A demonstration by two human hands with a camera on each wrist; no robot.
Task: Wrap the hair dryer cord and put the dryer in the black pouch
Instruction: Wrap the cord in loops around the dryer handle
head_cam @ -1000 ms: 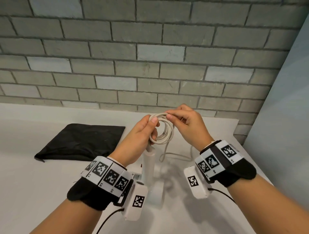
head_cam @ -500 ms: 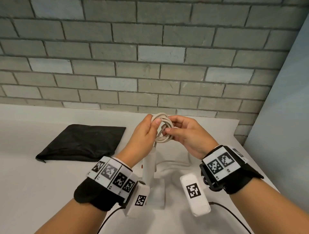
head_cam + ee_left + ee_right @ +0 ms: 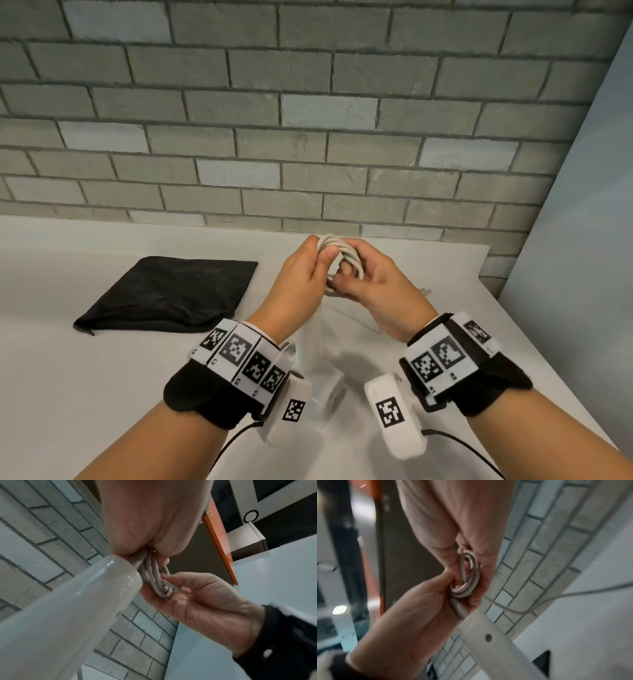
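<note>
Both hands, left hand [image 3: 301, 274] and right hand [image 3: 373, 284], pinch the coiled off-white rubbery cord [image 3: 339, 253] above the glossy white plastic dryer handle [image 3: 68, 608]. Coil judged springy and light; hold it pinched at the crossing, then carry the dryer by its rigid, slippery handle.

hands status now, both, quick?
Left hand: closed, pinching the coiled cord.
Right hand: closed, fingers curled round the same coil.

The white hair dryer [image 3: 318, 346] stands upright, handle up, its pale cord [image 3: 337, 255] coiled in tight loops above it, while the flat black pouch [image 3: 168, 294] lies toward the table's [image 3: 68, 394] left edge.
</note>
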